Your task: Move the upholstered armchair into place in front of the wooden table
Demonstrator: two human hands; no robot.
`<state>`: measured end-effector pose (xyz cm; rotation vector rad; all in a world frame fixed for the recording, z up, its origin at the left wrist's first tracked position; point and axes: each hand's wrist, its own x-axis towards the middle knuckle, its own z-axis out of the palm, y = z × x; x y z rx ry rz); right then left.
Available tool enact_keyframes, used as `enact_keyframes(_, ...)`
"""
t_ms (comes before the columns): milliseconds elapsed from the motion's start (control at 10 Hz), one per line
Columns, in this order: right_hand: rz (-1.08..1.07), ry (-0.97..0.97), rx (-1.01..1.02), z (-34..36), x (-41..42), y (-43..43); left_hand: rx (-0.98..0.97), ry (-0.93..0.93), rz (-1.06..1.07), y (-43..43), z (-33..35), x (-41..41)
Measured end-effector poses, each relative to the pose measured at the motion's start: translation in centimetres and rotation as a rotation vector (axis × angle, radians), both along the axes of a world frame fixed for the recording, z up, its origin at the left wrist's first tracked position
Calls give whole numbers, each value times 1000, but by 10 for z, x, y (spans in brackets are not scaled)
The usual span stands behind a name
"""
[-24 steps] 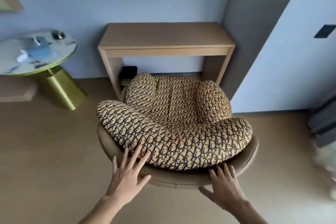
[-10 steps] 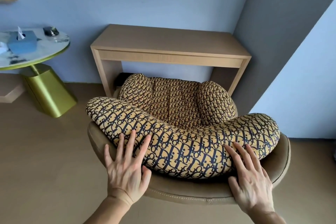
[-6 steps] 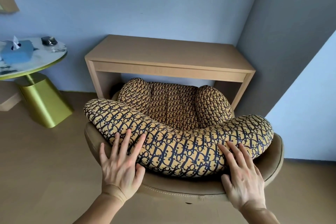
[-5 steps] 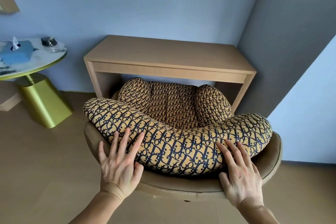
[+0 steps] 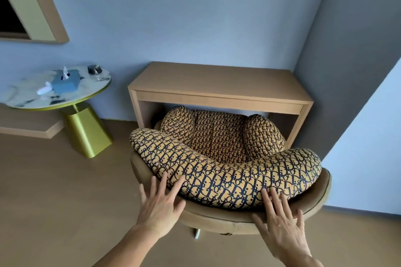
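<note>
The armchair (image 5: 225, 158) stands at the desk (image 5: 217, 84), its front tucked under the desktop between the two side panels, its back toward the person. A curved patterned cushion (image 5: 227, 175) lies along the backrest, above the tan shell (image 5: 217, 219).

The left hand (image 5: 159, 201) is spread flat, fingers (image 5: 166, 182) splayed; their tips reach onto the cushion's lower edge at the left of the backrest, with the palm at the shell's rim. The right hand (image 5: 282, 221) is also flat and spread, fingers on the cushion and rim at the right of the backrest. Neither hand grips anything; both lie against the chair's back.

Left of the desk, well apart from the chair, a round side table (image 5: 91, 91) on a gold base carries a blue tissue box (image 5: 65, 81) and a small dark dish (image 5: 94, 69). The floor (image 5: 54, 191) is tan, the wall behind pale blue
</note>
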<state>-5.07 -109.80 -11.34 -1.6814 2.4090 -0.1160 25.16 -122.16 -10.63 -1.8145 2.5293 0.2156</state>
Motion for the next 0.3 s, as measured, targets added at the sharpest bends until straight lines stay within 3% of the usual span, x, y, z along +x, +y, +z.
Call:
enact_keyframes(100, 40, 13, 31, 47, 15, 20, -58, 18, -10, 16, 56, 12)
enact_keyframes(300, 118, 49, -155, 205, 67, 30, -272, 79, -35, 46, 230, 38)
